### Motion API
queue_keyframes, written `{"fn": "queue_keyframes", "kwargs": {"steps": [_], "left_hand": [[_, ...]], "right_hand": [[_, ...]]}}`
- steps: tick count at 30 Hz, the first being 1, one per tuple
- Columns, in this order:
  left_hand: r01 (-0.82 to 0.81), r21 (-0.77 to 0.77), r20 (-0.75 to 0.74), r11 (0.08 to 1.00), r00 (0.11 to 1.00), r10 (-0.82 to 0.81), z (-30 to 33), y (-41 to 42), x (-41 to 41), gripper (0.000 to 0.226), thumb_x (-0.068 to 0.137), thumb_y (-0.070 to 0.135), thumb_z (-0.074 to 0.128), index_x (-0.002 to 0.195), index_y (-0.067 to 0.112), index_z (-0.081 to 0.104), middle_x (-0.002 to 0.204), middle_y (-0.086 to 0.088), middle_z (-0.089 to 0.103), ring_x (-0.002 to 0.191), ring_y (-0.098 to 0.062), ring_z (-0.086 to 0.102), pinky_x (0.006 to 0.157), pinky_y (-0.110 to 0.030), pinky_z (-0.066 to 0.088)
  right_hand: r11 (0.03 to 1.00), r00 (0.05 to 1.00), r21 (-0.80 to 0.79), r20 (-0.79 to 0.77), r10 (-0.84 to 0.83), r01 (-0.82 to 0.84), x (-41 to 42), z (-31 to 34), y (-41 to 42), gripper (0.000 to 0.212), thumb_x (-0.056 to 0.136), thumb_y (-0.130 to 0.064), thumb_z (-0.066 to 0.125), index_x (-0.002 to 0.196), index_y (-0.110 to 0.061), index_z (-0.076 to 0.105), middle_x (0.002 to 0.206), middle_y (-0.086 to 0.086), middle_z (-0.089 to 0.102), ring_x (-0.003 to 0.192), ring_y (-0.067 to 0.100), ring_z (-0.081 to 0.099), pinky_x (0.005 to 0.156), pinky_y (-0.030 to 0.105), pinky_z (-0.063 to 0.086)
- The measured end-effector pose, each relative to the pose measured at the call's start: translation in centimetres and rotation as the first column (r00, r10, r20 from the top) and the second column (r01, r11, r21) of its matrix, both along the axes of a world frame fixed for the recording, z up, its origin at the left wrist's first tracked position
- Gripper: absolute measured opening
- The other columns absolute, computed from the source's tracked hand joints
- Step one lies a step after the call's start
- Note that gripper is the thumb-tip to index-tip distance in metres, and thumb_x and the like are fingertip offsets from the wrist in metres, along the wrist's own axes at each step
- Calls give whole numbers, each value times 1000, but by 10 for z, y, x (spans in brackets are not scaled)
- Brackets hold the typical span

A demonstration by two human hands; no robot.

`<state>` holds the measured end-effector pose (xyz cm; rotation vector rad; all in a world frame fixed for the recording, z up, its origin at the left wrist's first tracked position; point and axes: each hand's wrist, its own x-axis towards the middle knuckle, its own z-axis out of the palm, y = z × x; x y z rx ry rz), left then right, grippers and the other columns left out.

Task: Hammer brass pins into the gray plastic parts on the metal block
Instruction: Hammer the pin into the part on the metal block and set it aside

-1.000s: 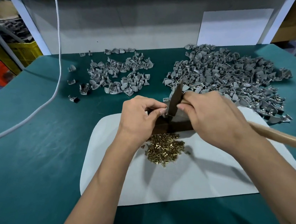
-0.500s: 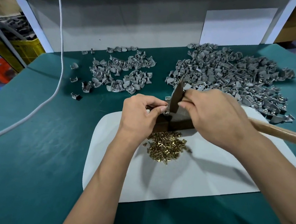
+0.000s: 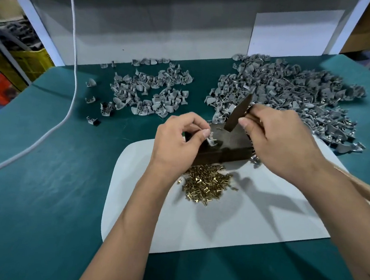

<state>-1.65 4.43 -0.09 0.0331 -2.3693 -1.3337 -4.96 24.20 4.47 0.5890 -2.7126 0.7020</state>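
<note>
Head view: left hand (image 3: 179,143) pinches a gray part (image 3: 211,140) on the metal block (image 3: 231,144), steadying it; right hand (image 3: 281,140) grips the hammer (image 3: 237,114) close to its head. Probably for short, controlled taps.

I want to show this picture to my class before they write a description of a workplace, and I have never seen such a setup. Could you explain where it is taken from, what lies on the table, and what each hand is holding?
There is no machine here: a person works with two bare hands, and one camera worn on the head looks forward and down at them.

On the green table lies a pale mat. On it stand a dark metal block and, nearer the person, a heap of small brass pins. Further back lie two heaps of gray plastic parts, a small one and a large one. A white cable hangs down at the left.

The left hand pinches one gray part on the block. The right hand grips a small hammer close to its head, which is tilted above the block.
</note>
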Motion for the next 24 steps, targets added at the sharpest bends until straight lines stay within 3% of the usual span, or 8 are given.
{"fn": "queue_keyframes", "kwargs": {"steps": [4,9,12,17,21,24], "left_hand": [[-10,21,9,1000,1000,10,-2,1,-2,16,87,13,76,81,27,74,89,2,73,93,-12,67,92,-37,53],[-44,-33,-17,998,999,44,-5,3,-4,20,86,11,76,79,29,70,85,11,71,96,-15,64,90,-36,51],[-67,-9,-26,998,997,67,-8,4,-6,25,84,10,79,80,31,67,85,11,71,95,-16,65,90,-35,51],[-69,18,-89,997,994,71,-8,0,-8,25,80,3,76,83,28,71,87,12,73,92,-17,68,90,-41,54],[59,-146,-195,987,977,-87,-8,-3,-6,28,70,7,76,97,15,76,95,10,70,94,-25,68,85,-46,57],[71,-221,-231,973,965,-123,-9,1,-7,30,71,14,85,99,10,76,92,1,72,87,-19,64,79,-34,54]], "right_hand": [[999,998,-47,67,-3,6,6,3,-13,34,81,-50,79,100,-27,61,72,-26,53,85,11,67,75,32,54],[997,996,71,83,-15,9,8,5,-33,59,69,-59,85,115,-32,60,89,-18,69,91,16,68,83,37,57],[993,999,119,50,-16,10,5,1,-43,56,69,-55,85,111,-30,58,91,-7,70,87,24,67,77,35,55],[993,998,111,41,-52,47,-2,1,-52,39,76,-41,82,106,-29,59,85,-5,68,82,28,66,69,32,51],[991,992,63,38,-118,116,-5,4,-53,25,76,-33,76,93,-29,58,74,-6,59,72,28,58,64,29,44],[989,985,14,96,-146,145,-7,8,-52,31,72,-33,78,100,-27,66,75,-9,65,74,26,64,66,31,53]]}}
